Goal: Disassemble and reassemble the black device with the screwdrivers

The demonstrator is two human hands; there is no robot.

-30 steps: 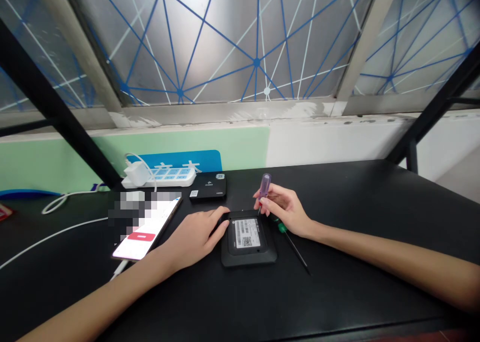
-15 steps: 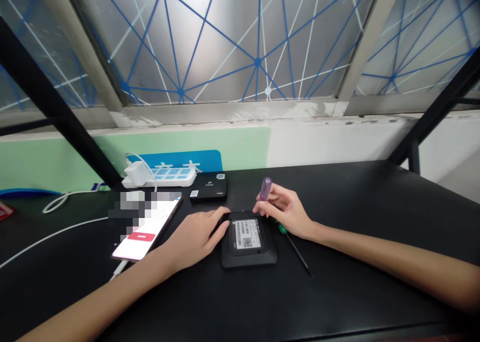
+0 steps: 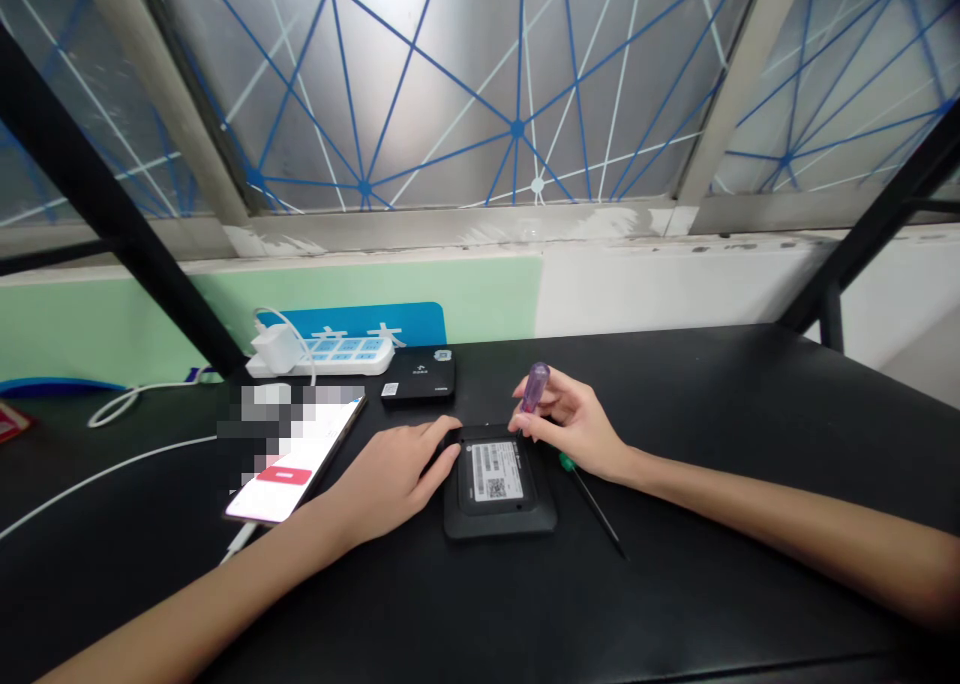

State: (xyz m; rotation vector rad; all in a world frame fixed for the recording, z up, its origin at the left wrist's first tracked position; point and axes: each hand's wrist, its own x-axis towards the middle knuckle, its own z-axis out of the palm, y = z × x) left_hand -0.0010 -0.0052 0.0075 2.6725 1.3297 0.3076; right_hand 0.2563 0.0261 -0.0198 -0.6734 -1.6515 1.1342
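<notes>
Right grip (image 3: 577,429) pinched narrow on purple screwdriver (image 3: 535,386), tip down at far edge of black box (image 3: 499,479); left grip (image 3: 390,479) flat, holding nothing, bracing its left side.
Box looks light, rigid plastic, likely slides on counter (image 3: 675,584), so hold by sides. Green screwdriver (image 3: 592,499) lies just beside right grip's wrist; phone (image 3: 296,454) just left of left grip.

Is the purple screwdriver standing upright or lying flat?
Upright: the right hand holds the purple screwdriver nearly vertical, tip down at the black box.
</notes>
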